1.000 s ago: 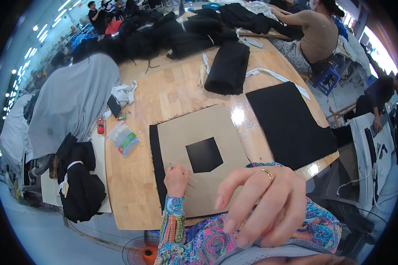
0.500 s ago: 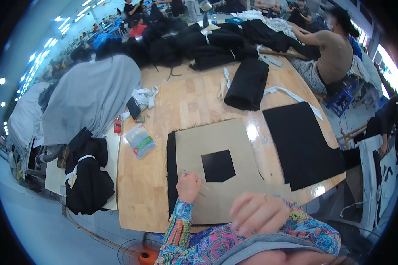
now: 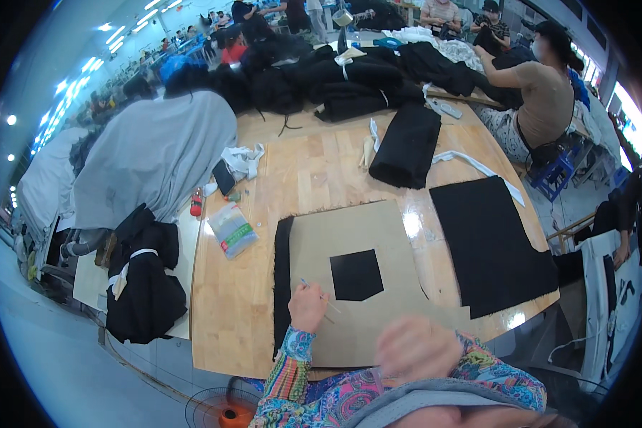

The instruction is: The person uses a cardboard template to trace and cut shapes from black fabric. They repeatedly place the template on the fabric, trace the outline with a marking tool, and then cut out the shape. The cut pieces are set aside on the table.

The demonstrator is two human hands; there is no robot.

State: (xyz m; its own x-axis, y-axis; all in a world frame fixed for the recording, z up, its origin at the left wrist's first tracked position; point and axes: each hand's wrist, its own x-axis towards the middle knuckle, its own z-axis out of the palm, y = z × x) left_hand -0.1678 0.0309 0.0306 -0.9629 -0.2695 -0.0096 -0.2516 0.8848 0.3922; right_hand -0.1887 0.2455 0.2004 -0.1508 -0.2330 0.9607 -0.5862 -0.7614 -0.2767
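While the left hand (image 3: 308,305) pinches a thin stick (image 3: 319,296), it rests on the cardboard (image 3: 357,235), at 8 o'clock from the black patch (image 3: 357,274). The right hand (image 3: 415,349) is a blur at 5 o'clock from the patch, so I cannot tell its grip.

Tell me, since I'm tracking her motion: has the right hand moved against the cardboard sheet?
Yes. The right hand, blurred, has dropped toward the near edge of the cardboard; earlier it was raised, fingers spread, nearer the camera.

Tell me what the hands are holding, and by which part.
The left hand holds a thin stick near its middle, on the cardboard. The blurred right hand seems empty.
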